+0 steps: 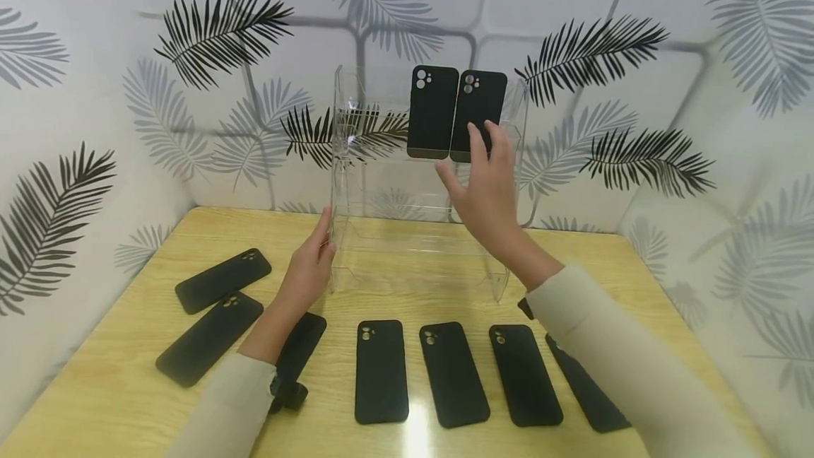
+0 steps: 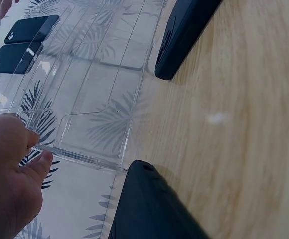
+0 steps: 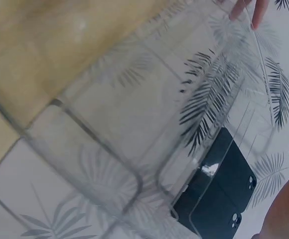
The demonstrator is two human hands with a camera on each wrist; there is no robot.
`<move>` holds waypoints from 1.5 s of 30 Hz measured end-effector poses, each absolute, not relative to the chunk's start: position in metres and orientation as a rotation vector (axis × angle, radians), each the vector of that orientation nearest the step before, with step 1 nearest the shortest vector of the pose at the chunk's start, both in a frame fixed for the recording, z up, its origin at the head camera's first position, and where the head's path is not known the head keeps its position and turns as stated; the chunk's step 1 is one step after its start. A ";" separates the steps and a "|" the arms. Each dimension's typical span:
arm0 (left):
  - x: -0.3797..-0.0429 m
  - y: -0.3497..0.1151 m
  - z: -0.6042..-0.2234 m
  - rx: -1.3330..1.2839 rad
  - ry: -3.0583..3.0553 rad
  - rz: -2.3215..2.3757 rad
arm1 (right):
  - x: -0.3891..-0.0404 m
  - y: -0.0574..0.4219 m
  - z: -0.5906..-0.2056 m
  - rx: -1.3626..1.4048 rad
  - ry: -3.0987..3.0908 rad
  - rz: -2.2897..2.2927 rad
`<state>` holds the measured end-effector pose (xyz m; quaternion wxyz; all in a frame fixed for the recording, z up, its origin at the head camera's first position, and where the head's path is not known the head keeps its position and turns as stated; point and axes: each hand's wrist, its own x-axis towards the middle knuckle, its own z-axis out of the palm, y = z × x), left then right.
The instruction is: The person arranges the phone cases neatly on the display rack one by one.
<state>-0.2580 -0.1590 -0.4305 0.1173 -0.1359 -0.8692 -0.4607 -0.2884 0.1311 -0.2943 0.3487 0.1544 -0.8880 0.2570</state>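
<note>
A clear stepped acrylic display rack point(image 1: 339, 189) stands at the back of the table. Two black phone cases point(image 1: 432, 108) lean side by side on its top tier, camera cutouts at the upper left. My left hand point(image 1: 307, 271) grips the rack's left side edge; in the left wrist view, the thumb and finger of that hand point(image 2: 12, 174) pinch the clear edge. My right hand point(image 1: 488, 193) is in front of the right-hand case point(image 1: 486, 94), fingers spread and fingertips over its lower part. In the right wrist view, only part of this hand point(image 3: 284, 209) shows beside the cases.
On the wooden table point(image 1: 331, 437), several black phone cases lie in a front row, including one point(image 1: 381, 373) near the middle. Two more cases point(image 1: 222, 281) overlap at the left. My forearms partly cover others. A patterned wall point(image 1: 286, 182) rises close behind the rack.
</note>
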 end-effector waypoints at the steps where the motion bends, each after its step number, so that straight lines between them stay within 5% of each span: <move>1: -0.258 -0.159 -0.430 -0.400 -2.542 -1.348 | -0.283 0.136 -0.299 0.396 -2.326 0.673; 26: -0.259 -0.158 -0.432 -0.388 -2.561 -1.336 | -0.169 0.261 -0.420 0.308 -2.690 0.456; 45: -0.258 -0.158 -0.430 -0.384 -2.555 -1.340 | -0.140 0.309 -0.449 0.236 -2.930 0.454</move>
